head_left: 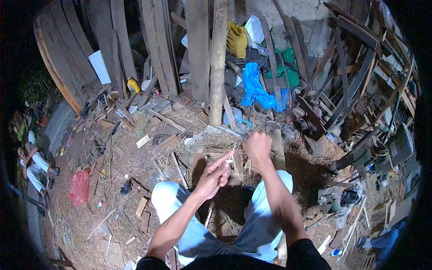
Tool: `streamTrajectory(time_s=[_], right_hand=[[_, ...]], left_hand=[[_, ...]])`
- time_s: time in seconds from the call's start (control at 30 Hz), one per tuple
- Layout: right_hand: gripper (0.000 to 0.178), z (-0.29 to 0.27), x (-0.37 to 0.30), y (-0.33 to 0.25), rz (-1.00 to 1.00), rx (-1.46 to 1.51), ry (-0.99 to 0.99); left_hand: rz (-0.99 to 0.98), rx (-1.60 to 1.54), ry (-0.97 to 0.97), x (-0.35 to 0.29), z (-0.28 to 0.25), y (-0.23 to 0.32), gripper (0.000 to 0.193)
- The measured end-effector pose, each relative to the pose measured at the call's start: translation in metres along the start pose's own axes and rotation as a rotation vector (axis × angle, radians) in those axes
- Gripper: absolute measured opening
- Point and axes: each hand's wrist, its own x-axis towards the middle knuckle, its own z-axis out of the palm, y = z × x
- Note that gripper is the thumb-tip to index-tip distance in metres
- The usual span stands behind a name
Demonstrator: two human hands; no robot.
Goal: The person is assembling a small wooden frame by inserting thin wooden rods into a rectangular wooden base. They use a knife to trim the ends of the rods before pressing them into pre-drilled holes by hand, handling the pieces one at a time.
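My right hand [258, 146] is closed around the handle of a knife, and its narrow grey blade [231, 131] points left, away from the fist. Lower and to the left, my left hand [212, 180] pinches a thin pale wooden stick [233, 152] that stands up past the fingertips. The blade and the stick are apart. A small pale curl of wood [229, 161] shows beside the left fingertips. Below both hands, between my knees, lies a low wooden board [216, 155] with several thin sticks on and around it. The knife's handle is mostly hidden in my fist.
A wooden post [219, 67] rises just beyond my hands, with upright planks [159, 49] behind it. Blue plastic [256, 87] lies right of the post. Scrap timber [346, 85] is heaped at the right. A red plastic bag [79, 186] and a seated person [38, 166] are at the left.
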Motion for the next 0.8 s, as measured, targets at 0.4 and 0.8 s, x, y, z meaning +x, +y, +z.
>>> streamTrajectory(time_s=[0.4,0.8], right_hand=[[0.012,-0.007,-0.024,-0.018,-0.18,0.097,-0.018],[0.009,-0.002,-0.025,-0.01,-0.257,0.163,0.047]], left_hand=[[-0.016,0.046,0.153,0.004,-0.004,-0.004,0.044],[0.07,0.071,0.103,0.005,-0.008,0.001,0.042]])
